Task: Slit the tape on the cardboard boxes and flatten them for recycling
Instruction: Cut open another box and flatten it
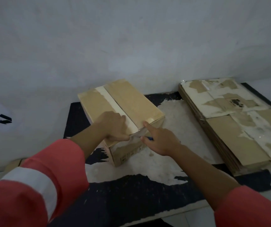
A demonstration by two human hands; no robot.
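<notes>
Care helps: right hand (160, 141) grips the blue-handled knife (138, 134) to cut slowly; left hand (112, 125) holds the brown cardboard box (131, 99) steady.

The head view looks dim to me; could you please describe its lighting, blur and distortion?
Head view: dim, flat, bluish light without glare; soft overall, the knife at the near edge of the box smeared; wide-angle stretching enlarges the left sleeve at the corner.
</notes>
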